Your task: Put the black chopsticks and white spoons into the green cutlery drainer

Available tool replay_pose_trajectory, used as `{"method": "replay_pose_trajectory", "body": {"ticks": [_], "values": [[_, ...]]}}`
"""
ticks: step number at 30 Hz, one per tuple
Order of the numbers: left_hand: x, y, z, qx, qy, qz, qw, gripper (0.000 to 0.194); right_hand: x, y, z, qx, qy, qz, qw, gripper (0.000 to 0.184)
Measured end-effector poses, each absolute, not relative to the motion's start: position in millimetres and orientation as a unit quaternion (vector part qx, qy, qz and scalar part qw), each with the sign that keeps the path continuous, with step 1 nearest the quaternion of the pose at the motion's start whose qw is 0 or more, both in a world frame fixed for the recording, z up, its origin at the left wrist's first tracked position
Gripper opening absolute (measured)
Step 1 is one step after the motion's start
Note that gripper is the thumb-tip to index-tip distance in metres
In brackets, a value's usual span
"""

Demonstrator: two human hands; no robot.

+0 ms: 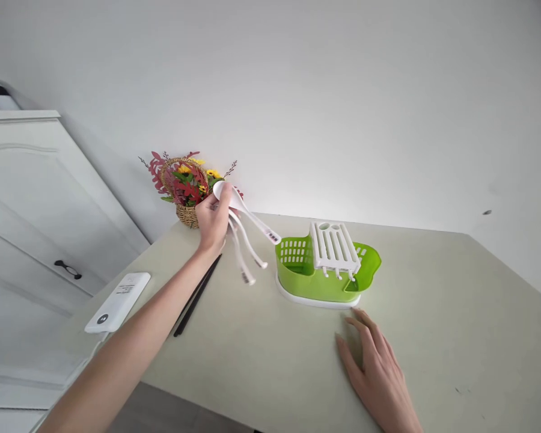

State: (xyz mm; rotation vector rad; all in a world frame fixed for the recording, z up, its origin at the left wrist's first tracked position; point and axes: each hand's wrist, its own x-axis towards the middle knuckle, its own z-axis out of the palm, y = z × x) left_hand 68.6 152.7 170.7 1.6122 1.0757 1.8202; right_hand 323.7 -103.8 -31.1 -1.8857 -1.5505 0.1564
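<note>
My left hand [215,222] is closed around several white soup spoons [252,221], held up off the table. Their bowls are in my grip and the handles fan out down and to the right; two handles are slightly blurred. The tip of one handle comes close to the left rim of a green utensil holder [315,282], which has a white slotted rack [336,246] with small hooks on top and a white base. My right hand [376,367] rests on the table in front of the holder, fingers apart and holding nothing, fingertips near the base.
Black chopsticks [196,300] lie on the table [261,349] below my left forearm. A white power bank [118,302] with a cable is at the left edge. Behind my left hand stands a wicker basket [187,215] of artificial flowers. A white cabinet [40,210] adjoins the left side.
</note>
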Motion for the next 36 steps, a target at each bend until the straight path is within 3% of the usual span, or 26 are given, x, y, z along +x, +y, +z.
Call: {"method": "replay_pose_trajectory", "body": {"ticks": [4,9,12,22,36], "values": [[26.3,158.5,151.8,0.611,0.494,0.541,0.300,0.055,323.1,-105.0,-32.8,-0.723,-0.596,0.059,0.344,0.038],[-17.5,153.4,117.1,0.734,0.567,0.280,0.248,0.057,324.0,-105.3,-36.7,-0.717,-0.600,0.056,0.349,0.037],[-27.6,148.6,97.1,0.788,0.544,0.206,0.203,0.058,324.6,-105.4,-38.1,-0.719,-0.599,0.057,0.348,0.038],[-32.0,146.2,56.2,0.848,0.495,0.136,0.133,0.056,326.0,-106.0,-37.1,-0.724,-0.597,0.060,0.340,0.040],[-23.0,136.1,34.5,0.855,0.481,0.195,0.011,0.045,324.9,-107.0,-35.1,-0.729,-0.593,0.068,0.335,0.042]]}}
